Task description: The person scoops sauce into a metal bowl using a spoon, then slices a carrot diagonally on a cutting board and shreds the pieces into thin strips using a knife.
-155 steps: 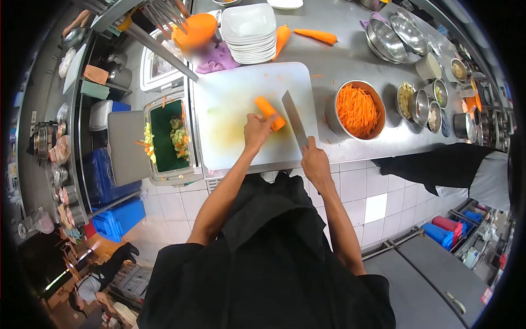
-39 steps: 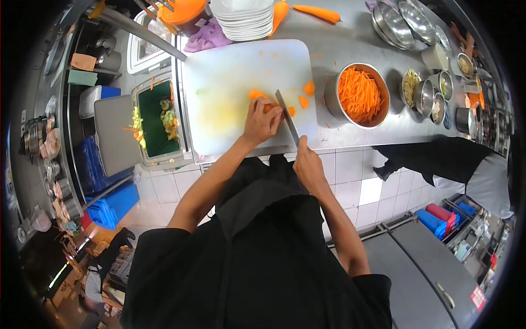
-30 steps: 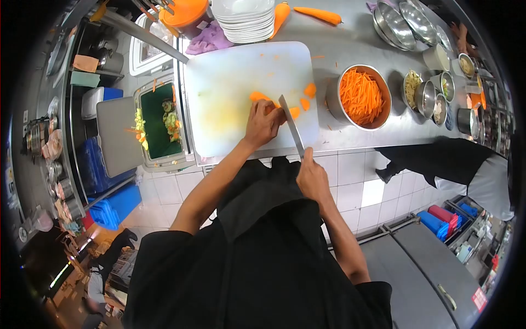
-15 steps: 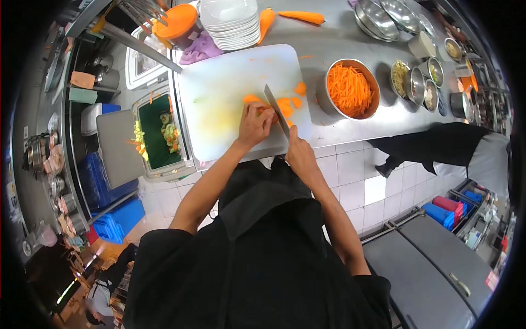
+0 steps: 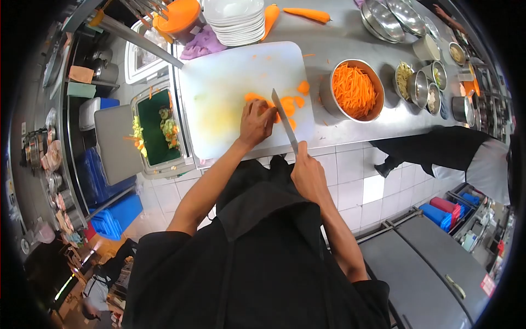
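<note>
- Carrot (image 5: 269, 102) is partly cut and lies on the white cutting board (image 5: 219, 66), towards its near right part, mostly hidden under the left hand (image 5: 256, 125).
- Left grip: fingers bent and closed down over the carrot, just beside the blade; how much uncut length they cover, I cannot tell.
- Right grip: the right hand (image 5: 309, 174) is wrapped round the handle of the knife (image 5: 285, 119), whose blade points away from the body, between the held part and most of the cut pieces (image 5: 303, 87).
- Done, as far as shows: several short, chunky pieces lie loose to the right of the blade, on the board. They are much coarser than the shredded carrot (image 5: 353, 90) that heaps up in the steel pot (image 5: 332, 104), which stands on the table (image 5: 350, 41) just beside the board.
- Left, by my judgement: the part under the fingers is uncut or only partly cut, and the loose pieces look too thick to match the shreds. The cutting of this one seems well under way but unfinished.
- Two more carrots, one by the plate stack (image 5: 235, 33) and one lying on its side (image 5: 308, 14), rest beyond the board and look uncut, though the plates may hide part of the nearer one.
</note>
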{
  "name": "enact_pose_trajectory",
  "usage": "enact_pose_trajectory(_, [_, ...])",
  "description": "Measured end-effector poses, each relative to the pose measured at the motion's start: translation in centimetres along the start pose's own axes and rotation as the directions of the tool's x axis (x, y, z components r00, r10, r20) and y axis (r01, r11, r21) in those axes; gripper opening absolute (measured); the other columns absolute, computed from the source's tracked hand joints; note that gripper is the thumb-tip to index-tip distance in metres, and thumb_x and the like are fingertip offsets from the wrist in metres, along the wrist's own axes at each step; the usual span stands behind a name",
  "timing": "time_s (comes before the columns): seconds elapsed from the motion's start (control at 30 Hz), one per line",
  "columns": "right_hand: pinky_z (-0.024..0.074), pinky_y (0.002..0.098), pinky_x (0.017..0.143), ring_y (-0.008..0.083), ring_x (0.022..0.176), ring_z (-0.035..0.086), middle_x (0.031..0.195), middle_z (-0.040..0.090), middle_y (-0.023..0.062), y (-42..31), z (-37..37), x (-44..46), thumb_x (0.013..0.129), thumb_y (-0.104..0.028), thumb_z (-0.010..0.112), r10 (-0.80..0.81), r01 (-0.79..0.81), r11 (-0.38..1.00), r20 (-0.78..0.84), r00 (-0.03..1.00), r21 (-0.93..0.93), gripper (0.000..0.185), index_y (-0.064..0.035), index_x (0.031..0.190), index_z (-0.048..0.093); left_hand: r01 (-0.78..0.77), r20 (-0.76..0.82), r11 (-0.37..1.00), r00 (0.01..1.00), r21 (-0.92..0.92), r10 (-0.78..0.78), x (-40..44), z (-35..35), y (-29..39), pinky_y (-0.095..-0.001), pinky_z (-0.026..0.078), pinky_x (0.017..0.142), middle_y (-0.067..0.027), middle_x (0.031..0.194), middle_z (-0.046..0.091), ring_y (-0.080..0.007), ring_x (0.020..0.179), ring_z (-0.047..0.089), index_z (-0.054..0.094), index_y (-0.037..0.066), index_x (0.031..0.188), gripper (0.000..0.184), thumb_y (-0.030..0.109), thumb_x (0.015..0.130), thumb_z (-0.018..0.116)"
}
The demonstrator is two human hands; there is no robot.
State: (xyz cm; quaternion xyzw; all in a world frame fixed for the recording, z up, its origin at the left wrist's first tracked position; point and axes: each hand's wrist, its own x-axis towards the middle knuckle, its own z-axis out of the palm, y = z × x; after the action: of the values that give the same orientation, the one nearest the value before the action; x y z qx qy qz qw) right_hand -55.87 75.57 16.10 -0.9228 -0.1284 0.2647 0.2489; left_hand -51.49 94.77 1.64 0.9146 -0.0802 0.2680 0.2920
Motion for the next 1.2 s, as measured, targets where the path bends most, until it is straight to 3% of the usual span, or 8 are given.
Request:
enact_pose_trajectory(0.1, [0.0437, 0.0627, 0.064, 0.0551, 0.071, 0.058, 0.070, 0.060, 0.0325, -0.3, -0.4, -0.9, 0.088, 0.001, 0.046, -0.016, 0.016, 1.000, -0.014, 1.000, 0.010, 0.024, -0.0026, 0.107, 0.033, -0.001, -0.026, 1.000, 1.000, -0.026, 0.000, 0.3, -0.4, 0.3, -0.0429, 0.045, 0.088, -0.0102, 0.105, 0.056, -0.0323, 0.101, 0.053, 0.068, 0.013, 0.100, 0.025, 0.006, 0.076, 0.069])
enact_pose_trajectory(0.43, [0.0450, 0.0619, 0.062, 0.0552, 0.071, 0.059, 0.072, 0.060, 0.0334, -0.4, -0.9, -0.2, 0.083, 0.001, 0.047, 0.089, -0.078, 0.993, 0.125, 0.988, -0.094, 0.030, -0.0030, 0.108, 0.032, 0.006, -0.022, 0.999, 1.000, -0.052, -0.007, 0.3, -0.4, 0.0, -0.0437, 0.047, 0.086, -0.0119, 0.107, 0.056, -0.0353, 0.103, 0.053, 0.069, 0.013, 0.102, 0.030, 0.003, 0.074, 0.069])
enact_pose_trajectory(0.63, [0.0501, 0.0579, 0.063, 0.0507, 0.070, 0.061, 0.077, 0.062, 0.0299, 1.5, 2.8, 3.1, 0.081, 0.005, 0.050, -0.040, 0.041, 0.998, 0.021, 0.999, -0.047, 0.033, -0.0002, 0.110, 0.035, 0.023, -0.001, 0.998, 1.000, -0.050, -0.023, 0.4, -0.3, 0.1, -0.0448, 0.046, 0.086, -0.0120, 0.107, 0.054, -0.0361, 0.102, 0.053, 0.064, 0.011, 0.097, 0.025, 0.004, 0.074, 0.068])
enact_pose_trajectory(0.73, [0.0497, 0.0576, 0.062, 0.0515, 0.069, 0.060, 0.075, 0.061, 0.0295, 2.1, 3.9, 5.5, 0.081, 0.005, 0.049, -0.131, 0.129, 0.991, -0.119, 0.984, -0.025, 0.031, 0.0003, 0.109, 0.036, -0.020, -0.043, 0.998, 0.999, -0.057, 0.018, 0.4, 0.0, -0.3, -0.0456, 0.046, 0.086, -0.0121, 0.107, 0.054, -0.0367, 0.101, 0.053, 0.061, 0.010, 0.095, 0.023, 0.005, 0.074, 0.068])
enact_pose_trajectory(0.83, [0.0498, 0.0569, 0.061, 0.0514, 0.069, 0.060, 0.076, 0.061, 0.0303, 1.9, 2.7, 4.1, 0.081, 0.006, 0.049, -0.072, 0.071, 0.997, -0.054, 0.996, -0.005, 0.032, 0.0008, 0.111, 0.036, 0.055, -0.009, 0.996, 0.998, -0.065, -0.056, 0.2, 0.0, 0.0, -0.0423, 0.047, 0.087, -0.0089, 0.104, 0.056, -0.0322, 0.103, 0.054, 0.068, 0.013, 0.096, 0.021, 0.007, 0.076, 0.068])
enact_pose_trajectory(0.9, [0.0441, 0.0611, 0.059, 0.0538, 0.067, 0.058, 0.067, 0.058, 0.0318, 0.5, 1.2, 2.4, 0.090, 0.001, 0.047, -0.045, 0.046, 0.998, -0.048, 0.998, 0.030, 0.021, -0.0015, 0.105, 0.033, 0.039, -0.009, 0.998, 0.999, -0.043, -0.039, 0.7, -0.2, -0.2, -0.0422, 0.047, 0.087, -0.0089, 0.104, 0.056, -0.0321, 0.102, 0.054, 0.068, 0.013, 0.098, 0.023, 0.007, 0.076, 0.068])
enact_pose_trajectory(1.1, [0.0443, 0.0611, 0.060, 0.0546, 0.069, 0.058, 0.072, 0.060, 0.0330, 0.5, 1.5, 0.3, 0.090, 0.000, 0.046, 0.046, -0.047, 0.999, -0.023, 0.999, -0.025, 0.021, -0.0011, 0.106, 0.033, 0.031, -0.008, 0.997, 0.999, -0.069, -0.032, 0.6, -0.4, 0.2, -0.0448, 0.046, 0.086, -0.0126, 0.106, 0.055, -0.0353, 0.100, 0.053, 0.065, 0.010, 0.098, 0.024, 0.001, 0.076, 0.066])
enact_pose_trajectory(1.2, [0.0452, 0.0607, 0.060, 0.0551, 0.070, 0.058, 0.075, 0.061, 0.0338, 1.7, 4.4, 3.6, 0.090, 0.000, 0.047, -0.078, 0.084, 0.995, -0.103, 0.992, 0.055, 0.021, -0.0001, 0.106, 0.033, 0.028, -0.004, 0.998, 1.000, -0.064, -0.029, 0.4, -0.5, 0.2, -0.0444, 0.046, 0.085, -0.0126, 0.105, 0.055, -0.0352, 0.100, 0.053, 0.064, 0.009, 0.098, 0.023, 0.001, 0.076, 0.066])
